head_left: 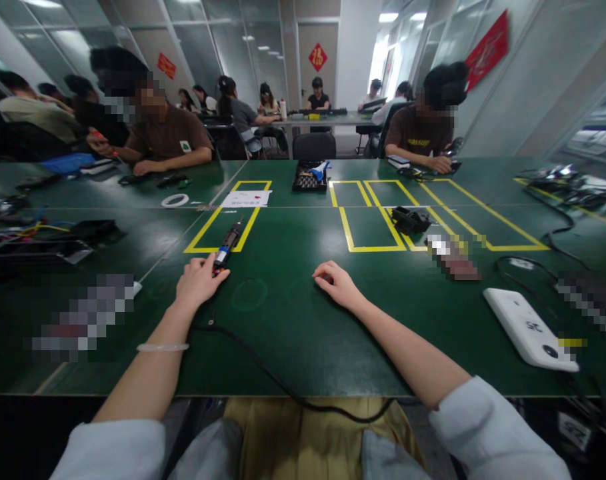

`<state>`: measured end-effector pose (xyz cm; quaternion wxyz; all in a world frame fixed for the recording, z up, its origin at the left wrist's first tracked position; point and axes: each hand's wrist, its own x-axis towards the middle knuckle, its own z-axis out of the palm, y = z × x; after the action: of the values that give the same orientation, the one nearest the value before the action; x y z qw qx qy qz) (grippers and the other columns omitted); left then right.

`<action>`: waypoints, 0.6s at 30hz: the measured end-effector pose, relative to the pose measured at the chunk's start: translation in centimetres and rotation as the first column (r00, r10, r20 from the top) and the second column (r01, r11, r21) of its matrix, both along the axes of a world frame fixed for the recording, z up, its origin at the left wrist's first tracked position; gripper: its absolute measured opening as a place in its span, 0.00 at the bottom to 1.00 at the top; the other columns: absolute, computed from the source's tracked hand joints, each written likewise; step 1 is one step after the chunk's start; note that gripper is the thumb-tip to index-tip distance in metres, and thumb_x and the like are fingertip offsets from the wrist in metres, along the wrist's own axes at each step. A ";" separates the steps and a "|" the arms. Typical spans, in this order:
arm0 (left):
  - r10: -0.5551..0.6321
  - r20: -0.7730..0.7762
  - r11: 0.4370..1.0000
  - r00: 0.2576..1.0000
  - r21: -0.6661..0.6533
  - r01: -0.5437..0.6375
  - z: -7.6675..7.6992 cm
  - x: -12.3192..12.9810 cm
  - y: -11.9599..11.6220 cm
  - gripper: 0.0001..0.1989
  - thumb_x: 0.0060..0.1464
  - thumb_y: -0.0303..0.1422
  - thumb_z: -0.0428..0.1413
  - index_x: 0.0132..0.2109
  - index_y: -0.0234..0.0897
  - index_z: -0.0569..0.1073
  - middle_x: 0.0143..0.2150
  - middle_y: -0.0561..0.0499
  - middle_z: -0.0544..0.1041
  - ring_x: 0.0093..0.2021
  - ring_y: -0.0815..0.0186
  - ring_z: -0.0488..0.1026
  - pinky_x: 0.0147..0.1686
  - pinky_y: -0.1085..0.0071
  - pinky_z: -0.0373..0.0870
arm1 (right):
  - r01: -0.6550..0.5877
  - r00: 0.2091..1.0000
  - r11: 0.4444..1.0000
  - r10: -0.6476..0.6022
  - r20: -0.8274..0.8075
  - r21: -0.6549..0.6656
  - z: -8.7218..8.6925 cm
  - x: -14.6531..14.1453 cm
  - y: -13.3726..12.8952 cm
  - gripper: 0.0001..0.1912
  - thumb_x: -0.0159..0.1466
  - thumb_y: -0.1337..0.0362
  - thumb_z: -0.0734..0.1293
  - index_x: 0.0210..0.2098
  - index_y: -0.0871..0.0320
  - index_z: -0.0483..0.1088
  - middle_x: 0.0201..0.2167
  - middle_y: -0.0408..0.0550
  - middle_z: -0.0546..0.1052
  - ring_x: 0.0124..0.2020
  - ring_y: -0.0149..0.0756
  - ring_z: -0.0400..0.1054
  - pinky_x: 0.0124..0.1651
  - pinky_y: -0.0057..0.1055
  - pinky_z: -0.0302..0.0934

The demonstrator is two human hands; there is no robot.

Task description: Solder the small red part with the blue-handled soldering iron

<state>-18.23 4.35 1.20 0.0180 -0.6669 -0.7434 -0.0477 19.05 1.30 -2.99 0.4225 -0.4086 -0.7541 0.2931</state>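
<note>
On the green table, my left hand [199, 280] closes over the rear end of an electric screwdriver [227, 245]. The tool lies at a slant, its narrow tip pointing away from me across a yellow tape outline [213, 251]. Part of its handle is hidden under my fingers. My right hand [337, 283] rests on the table to the right, fingers loosely curled in, with nothing visible in them. A black cable [263, 363] runs from near my left wrist over the table's front edge.
Beyond my right hand sits a black part [411, 220] on yellow tape markings. A black tray [303, 179] holds small pieces and a blue-white packet. A white power bank [527, 328] and cables lie at right. A paper sheet [245, 199] lies ahead; two people sit opposite.
</note>
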 end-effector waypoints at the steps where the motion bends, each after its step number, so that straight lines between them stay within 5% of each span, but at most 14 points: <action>1: 0.033 0.014 0.999 0.999 0.001 -0.033 0.0 -1.3 0.3 0.34 0.57 0.54 0.44 0.65 0.39 0.60 0.57 0.32 0.63 0.53 0.41 0.64 0.45 0.52 0.66 | -0.002 1.000 1.000 0.002 0.004 -0.003 0.0 0.0 0.0 0.05 0.63 0.68 0.63 0.37 0.58 0.71 0.40 0.48 0.70 0.36 0.31 0.66 0.38 0.28 0.63; 7: 0.199 0.028 0.978 0.980 0.062 -0.201 -0.4 -6.1 1.0 0.32 0.56 0.53 0.49 0.61 0.38 0.63 0.54 0.38 0.65 0.53 0.40 0.64 0.44 0.51 0.65 | -0.013 1.000 1.000 0.013 0.023 -0.013 0.0 -0.1 0.0 0.04 0.63 0.68 0.63 0.37 0.57 0.71 0.40 0.48 0.70 0.35 0.31 0.66 0.37 0.28 0.62; 12: 0.213 0.024 0.944 0.977 0.253 -0.212 -0.3 -5.6 0.2 0.25 0.54 0.45 0.55 0.54 0.37 0.66 0.47 0.44 0.68 0.49 0.46 0.65 0.43 0.58 0.65 | -0.018 0.999 1.000 0.019 0.040 -0.025 0.1 -0.1 -0.1 0.05 0.63 0.69 0.63 0.37 0.58 0.71 0.40 0.48 0.70 0.35 0.30 0.66 0.38 0.28 0.62; 18: 0.249 0.030 0.931 0.968 0.268 -0.247 0.6 -4.3 -0.5 0.16 0.60 0.43 0.49 0.40 0.34 0.70 0.43 0.45 0.69 0.43 0.53 0.69 0.39 0.62 0.66 | -0.029 0.998 0.999 0.030 0.053 -0.021 0.0 -0.1 0.0 0.05 0.63 0.69 0.63 0.38 0.58 0.71 0.40 0.48 0.70 0.36 0.30 0.66 0.38 0.28 0.62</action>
<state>-22.49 3.80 1.85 0.1163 -0.5591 -0.8081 -0.1443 18.95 1.31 -3.01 0.3938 -0.4094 -0.7680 0.2958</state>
